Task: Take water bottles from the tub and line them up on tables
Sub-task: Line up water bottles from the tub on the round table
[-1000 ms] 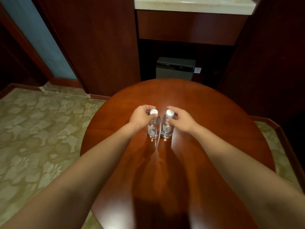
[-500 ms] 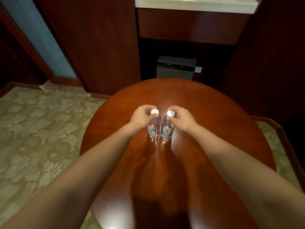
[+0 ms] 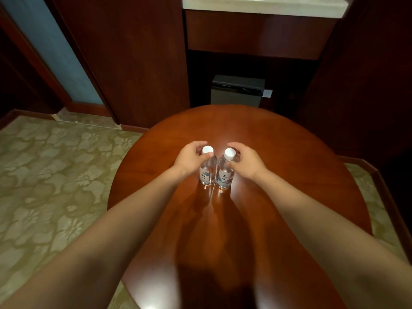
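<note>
Little has changed over the last second. Right bottle has had its base nudged in toward left bottle and a touch toward the near edge. The two now stand upright, side by side, touching or all but; I cannot tell which. Both sit about mid-tabletop, somewhat nearer the far edge than the near one.

Left grip is clamped on the neck of left bottle, thumb just under the white cap, fingers curled behind it. Right grip pinches right bottle at the shoulder with the thumb, and its fingers arch over and behind the cap. Neither has let go.

Judgement: the pair is placed and squared up, and this is the last bit of alignment. Release looks like the next step, then a trip back for more.

- Tub not in view.
- No other bottles on this tabletop.
- Beyond the far edge: grey bin under a dark wood counter with a pale top.
- Small wall socket beside the bin.
- Patterned carpet to the left.

Nothing stands in the way on the tabletop. The one risk is a cap snagged on withdrawal tipping one bottle into its neighbour.
</note>
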`<action>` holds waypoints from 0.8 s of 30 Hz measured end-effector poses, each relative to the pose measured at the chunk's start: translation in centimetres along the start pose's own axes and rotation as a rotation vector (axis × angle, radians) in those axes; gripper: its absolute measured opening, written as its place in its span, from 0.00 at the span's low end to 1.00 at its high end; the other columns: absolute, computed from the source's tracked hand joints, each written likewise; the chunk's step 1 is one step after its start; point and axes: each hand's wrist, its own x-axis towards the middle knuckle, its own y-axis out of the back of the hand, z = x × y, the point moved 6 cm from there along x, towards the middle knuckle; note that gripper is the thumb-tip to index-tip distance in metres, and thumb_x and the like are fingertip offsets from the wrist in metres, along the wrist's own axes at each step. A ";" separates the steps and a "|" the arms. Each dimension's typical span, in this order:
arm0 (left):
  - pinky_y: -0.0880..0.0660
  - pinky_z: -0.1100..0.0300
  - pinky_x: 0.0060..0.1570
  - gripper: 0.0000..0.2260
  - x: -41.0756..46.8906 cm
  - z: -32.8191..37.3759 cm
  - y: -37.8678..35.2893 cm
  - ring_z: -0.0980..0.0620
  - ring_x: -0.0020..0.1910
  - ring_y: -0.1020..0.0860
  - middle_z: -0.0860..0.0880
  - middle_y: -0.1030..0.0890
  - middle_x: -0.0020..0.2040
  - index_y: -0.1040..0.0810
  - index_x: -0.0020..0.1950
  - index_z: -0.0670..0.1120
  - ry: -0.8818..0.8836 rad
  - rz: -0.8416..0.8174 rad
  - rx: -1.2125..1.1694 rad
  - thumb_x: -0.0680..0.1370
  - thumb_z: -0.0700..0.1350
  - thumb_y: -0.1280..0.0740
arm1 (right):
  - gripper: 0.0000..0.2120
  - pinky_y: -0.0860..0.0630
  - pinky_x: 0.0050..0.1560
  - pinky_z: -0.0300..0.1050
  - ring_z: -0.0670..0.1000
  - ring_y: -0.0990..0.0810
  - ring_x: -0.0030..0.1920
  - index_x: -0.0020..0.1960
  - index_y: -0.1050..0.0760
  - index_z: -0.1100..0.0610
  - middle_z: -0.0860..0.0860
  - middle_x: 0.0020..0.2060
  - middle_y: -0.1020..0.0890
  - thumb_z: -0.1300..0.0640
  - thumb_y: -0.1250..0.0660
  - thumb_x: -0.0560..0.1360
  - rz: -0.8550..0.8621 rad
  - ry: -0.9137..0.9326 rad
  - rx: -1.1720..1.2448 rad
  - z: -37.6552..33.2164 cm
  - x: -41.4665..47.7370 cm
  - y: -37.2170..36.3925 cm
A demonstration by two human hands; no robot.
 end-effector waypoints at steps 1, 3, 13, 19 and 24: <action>0.28 0.59 0.63 0.24 -0.2 0.0 -0.1 0.50 0.63 0.24 0.46 0.22 0.64 0.28 0.69 0.43 -0.001 0.001 0.000 0.75 0.43 0.27 | 0.30 0.30 0.65 0.42 0.53 0.24 0.65 0.72 0.30 0.56 0.54 0.68 0.24 0.66 0.28 0.71 -0.003 -0.007 0.010 0.0 -0.2 0.0; 0.29 0.57 0.64 0.25 -0.6 0.0 -0.2 0.49 0.64 0.25 0.45 0.23 0.65 0.29 0.70 0.43 -0.003 0.000 0.000 0.75 0.43 0.27 | 0.34 0.32 0.65 0.40 0.53 0.26 0.68 0.74 0.33 0.56 0.54 0.70 0.27 0.67 0.27 0.71 -0.008 -0.010 0.026 0.0 -0.8 -0.1; 0.35 0.48 0.71 0.37 -5.8 -0.8 -0.3 0.44 0.74 0.35 0.43 0.40 0.77 0.45 0.79 0.46 0.033 0.022 0.289 0.76 0.51 0.29 | 0.44 0.46 0.77 0.55 0.55 0.49 0.80 0.81 0.50 0.50 0.51 0.80 0.46 0.48 0.28 0.74 -0.002 -0.079 -0.206 2.3 -6.0 -1.0; 0.44 0.43 0.76 0.39 -11.5 -1.1 -1.3 0.46 0.79 0.46 0.47 0.48 0.80 0.51 0.80 0.50 -0.010 -0.043 0.553 0.77 0.57 0.32 | 0.46 0.62 0.77 0.63 0.55 0.63 0.80 0.81 0.54 0.45 0.52 0.81 0.55 0.39 0.31 0.72 -0.056 -0.069 -0.437 2.0 -11.5 -1.2; 0.56 0.38 0.74 0.39 -17.3 -0.5 -2.0 0.46 0.79 0.58 0.50 0.56 0.81 0.55 0.80 0.58 -0.039 -0.076 0.782 0.76 0.64 0.36 | 0.47 0.67 0.74 0.68 0.58 0.68 0.78 0.80 0.56 0.40 0.52 0.80 0.59 0.33 0.33 0.70 -0.060 -0.050 -0.525 1.3 -17.3 -0.7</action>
